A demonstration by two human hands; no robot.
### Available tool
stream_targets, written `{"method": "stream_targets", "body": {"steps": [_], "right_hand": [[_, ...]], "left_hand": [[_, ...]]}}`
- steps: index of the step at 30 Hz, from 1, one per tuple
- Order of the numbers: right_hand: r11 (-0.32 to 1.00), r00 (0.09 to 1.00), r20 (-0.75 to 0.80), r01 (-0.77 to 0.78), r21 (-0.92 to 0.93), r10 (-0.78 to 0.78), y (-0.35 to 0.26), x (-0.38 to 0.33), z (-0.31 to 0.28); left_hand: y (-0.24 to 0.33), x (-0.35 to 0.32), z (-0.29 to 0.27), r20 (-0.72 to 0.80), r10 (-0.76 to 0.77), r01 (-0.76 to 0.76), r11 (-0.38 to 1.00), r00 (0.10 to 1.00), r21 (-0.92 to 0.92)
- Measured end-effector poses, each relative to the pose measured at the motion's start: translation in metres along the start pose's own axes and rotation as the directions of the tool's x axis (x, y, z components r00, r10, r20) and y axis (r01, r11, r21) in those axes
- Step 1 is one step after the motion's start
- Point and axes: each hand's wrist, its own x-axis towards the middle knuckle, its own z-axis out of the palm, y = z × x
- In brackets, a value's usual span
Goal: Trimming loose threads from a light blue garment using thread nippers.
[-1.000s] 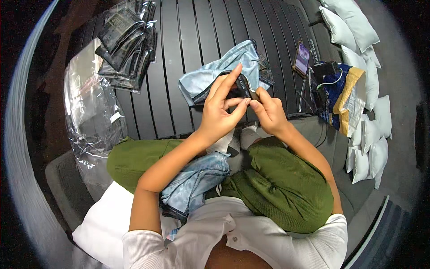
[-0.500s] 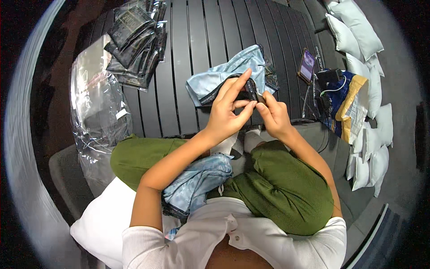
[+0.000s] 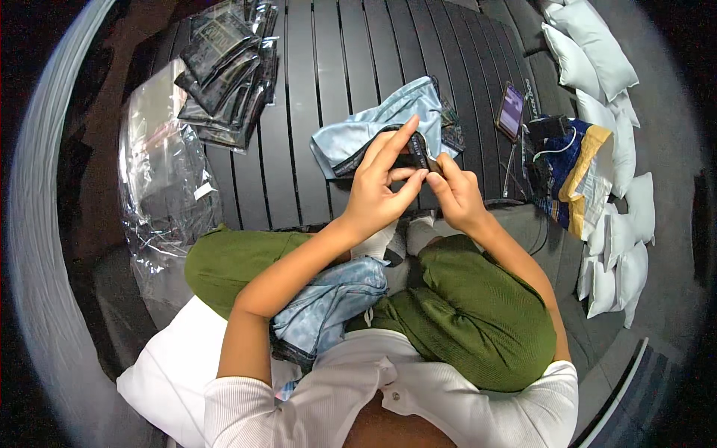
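Observation:
On the slatted black table in front of me lies a light-blue cloth garment (image 3: 403, 108) with a black band along its edge. My left hand (image 3: 377, 187) is closed at the near side of that black band (image 3: 420, 151), thumb and a finger pinched together while the index finger points up. Close by on the right, my right hand (image 3: 459, 198) pinches the same edge between thumb and fingers. The fingertips of both hands almost meet. A dark patterned packet (image 3: 452, 128) sticks out from behind the garment's right side. Another blue garment (image 3: 328, 299) with a dark edge rests in my lap.
Several dark packets in clear film (image 3: 224, 56) are piled at the table's far left, beside clear plastic bags (image 3: 164, 134). At the right are a phone (image 3: 511, 110) and a blue-and-yellow bag (image 3: 586, 168). Several pale pillow-shaped packs (image 3: 597, 45) line the right side.

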Motion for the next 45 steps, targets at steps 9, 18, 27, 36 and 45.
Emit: {"method": "stream_targets", "body": {"steps": [9,18,27,36,45], "right_hand": [[1.0,1.0,0.012,-0.004,0.005,0.004,-0.0005,-0.0007,0.0005],[1.0,1.0,0.001,-0.007,-0.015,0.007,-0.0007,-0.0005,-0.0016],[1.0,1.0,-0.008,0.001,-0.003,-0.001,-0.0012,-0.0002,0.0015],[1.0,1.0,0.002,-0.025,0.0,0.025,0.0012,-0.0006,0.0],[1.0,1.0,0.011,-0.027,0.005,0.027,-0.0022,-0.0008,0.0001]], "left_hand": [[0.0018,-0.0007,0.0009,0.017,-0.022,0.022,1.0,1.0,-0.013],[0.001,0.0006,0.0017,0.002,-0.046,0.046,0.997,0.999,-0.067],[0.0022,-0.0016,0.0011,0.011,-0.039,0.039,0.999,0.999,-0.038],[0.0022,0.0007,0.0006,0.002,-0.032,0.032,0.998,0.999,-0.049],[0.0023,0.0008,-0.0004,0.02,-0.009,0.009,1.0,1.0,-0.008]]}}
